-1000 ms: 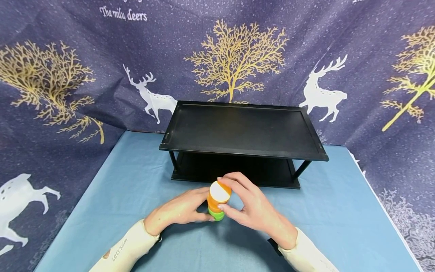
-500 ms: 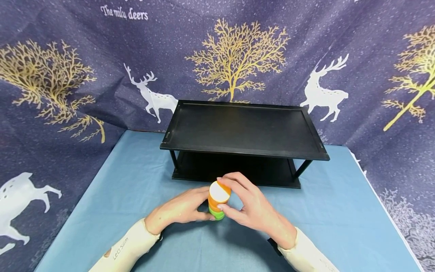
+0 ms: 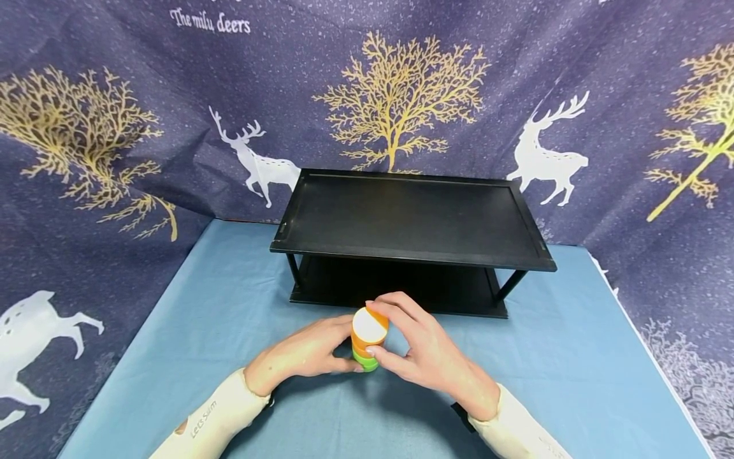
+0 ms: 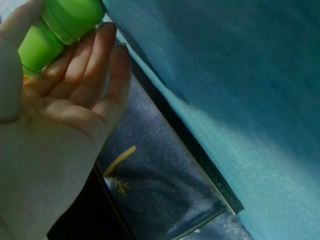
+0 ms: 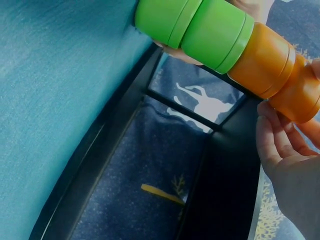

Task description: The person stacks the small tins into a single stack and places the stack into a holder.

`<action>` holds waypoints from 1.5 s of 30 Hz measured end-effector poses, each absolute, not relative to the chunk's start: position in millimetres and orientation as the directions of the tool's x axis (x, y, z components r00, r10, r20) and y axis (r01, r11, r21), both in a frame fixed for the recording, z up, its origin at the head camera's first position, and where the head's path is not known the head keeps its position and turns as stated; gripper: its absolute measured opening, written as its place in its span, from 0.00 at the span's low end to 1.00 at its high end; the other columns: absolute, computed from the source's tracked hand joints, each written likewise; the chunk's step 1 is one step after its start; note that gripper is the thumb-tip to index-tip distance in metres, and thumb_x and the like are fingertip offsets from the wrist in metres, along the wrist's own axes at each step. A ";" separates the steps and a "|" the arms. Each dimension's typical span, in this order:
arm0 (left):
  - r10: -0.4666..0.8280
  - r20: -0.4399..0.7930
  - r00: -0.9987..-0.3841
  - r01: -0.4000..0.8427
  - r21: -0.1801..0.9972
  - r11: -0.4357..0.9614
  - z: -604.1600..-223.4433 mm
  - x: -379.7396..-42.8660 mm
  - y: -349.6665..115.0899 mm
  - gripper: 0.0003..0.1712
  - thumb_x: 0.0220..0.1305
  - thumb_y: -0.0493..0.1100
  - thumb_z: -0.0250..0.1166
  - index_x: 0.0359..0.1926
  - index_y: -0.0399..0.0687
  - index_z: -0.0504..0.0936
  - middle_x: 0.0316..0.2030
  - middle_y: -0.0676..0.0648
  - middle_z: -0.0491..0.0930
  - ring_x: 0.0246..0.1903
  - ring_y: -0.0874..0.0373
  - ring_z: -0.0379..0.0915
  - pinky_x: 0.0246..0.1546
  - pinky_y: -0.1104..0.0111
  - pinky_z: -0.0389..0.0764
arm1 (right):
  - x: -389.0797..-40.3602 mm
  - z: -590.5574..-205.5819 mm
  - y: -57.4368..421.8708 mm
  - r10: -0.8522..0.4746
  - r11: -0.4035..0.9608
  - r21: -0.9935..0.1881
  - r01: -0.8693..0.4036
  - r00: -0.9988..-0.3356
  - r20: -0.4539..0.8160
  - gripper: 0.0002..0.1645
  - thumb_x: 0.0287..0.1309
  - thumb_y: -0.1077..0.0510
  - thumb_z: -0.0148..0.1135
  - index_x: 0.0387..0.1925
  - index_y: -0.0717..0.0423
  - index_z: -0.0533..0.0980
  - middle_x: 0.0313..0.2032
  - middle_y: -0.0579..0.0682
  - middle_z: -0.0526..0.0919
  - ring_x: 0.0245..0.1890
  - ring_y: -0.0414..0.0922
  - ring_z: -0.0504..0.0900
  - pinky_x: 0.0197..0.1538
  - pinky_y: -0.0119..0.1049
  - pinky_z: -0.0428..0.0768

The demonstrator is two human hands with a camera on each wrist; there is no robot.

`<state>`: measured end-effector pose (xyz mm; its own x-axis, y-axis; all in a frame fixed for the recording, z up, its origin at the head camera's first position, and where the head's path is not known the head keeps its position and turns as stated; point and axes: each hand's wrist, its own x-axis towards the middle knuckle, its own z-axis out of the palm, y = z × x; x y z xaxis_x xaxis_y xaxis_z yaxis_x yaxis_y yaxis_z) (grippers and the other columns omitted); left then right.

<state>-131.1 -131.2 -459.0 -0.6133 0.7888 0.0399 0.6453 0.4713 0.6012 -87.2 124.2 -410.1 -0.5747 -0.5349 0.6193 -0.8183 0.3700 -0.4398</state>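
Note:
Two green cups, the lowest (image 5: 162,20) and one above it (image 5: 215,35), carry an orange cup (image 5: 265,60) and a top orange cup (image 5: 300,95) in one upright stack. From the head view, the stack's top (image 3: 369,325) looks white. My left hand (image 3: 312,349) holds the green part between thumb and fingers, low near the cloth. The fingers and thumb of my right hand (image 3: 424,350) pinch the top orange cup from the right. In the left wrist view only green cups (image 4: 72,20) and a sliver of orange show beside the left palm.
Just behind the stack stands a black two-tier shelf (image 3: 407,220), its lower board (image 3: 395,287) close to the table. Blue cloth (image 3: 241,287) covers the table. A dark blue curtain (image 3: 430,76) with printed deer and trees hangs behind and at the sides.
The top orange cup has shifted slightly left and down, closer in line with the cups beneath. Both hands keep their hold and have hardly moved.

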 end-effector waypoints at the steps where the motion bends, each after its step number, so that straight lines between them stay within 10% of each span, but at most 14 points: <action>1: 0.789 0.040 -0.613 0.645 0.601 0.471 -458.9 -131.0 -131.1 0.34 0.63 0.58 0.78 0.66 0.61 0.77 0.59 0.64 0.77 0.55 0.67 0.76 0.63 0.64 0.79 | -87.3 -410.4 124.3 -0.535 0.371 -0.441 -0.817 -0.577 0.617 0.37 0.62 0.50 0.78 0.69 0.56 0.75 0.61 0.49 0.77 0.56 0.44 0.79 0.60 0.30 0.81; 45: 0.787 0.022 -0.617 0.636 0.602 0.482 -458.5 -131.2 -131.2 0.34 0.63 0.58 0.78 0.66 0.64 0.76 0.59 0.65 0.76 0.55 0.68 0.75 0.64 0.64 0.78 | -88.7 -414.3 125.3 -0.534 0.410 -0.470 -0.781 -0.624 0.570 0.43 0.62 0.46 0.78 0.74 0.51 0.71 0.62 0.46 0.77 0.58 0.42 0.79 0.63 0.32 0.79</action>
<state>-131.2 -131.2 -458.5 -0.6170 0.7866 0.0220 0.6364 0.4824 0.6019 -88.7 125.3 -414.3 -0.6240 -0.5343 0.5702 -0.7812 0.4104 -0.4703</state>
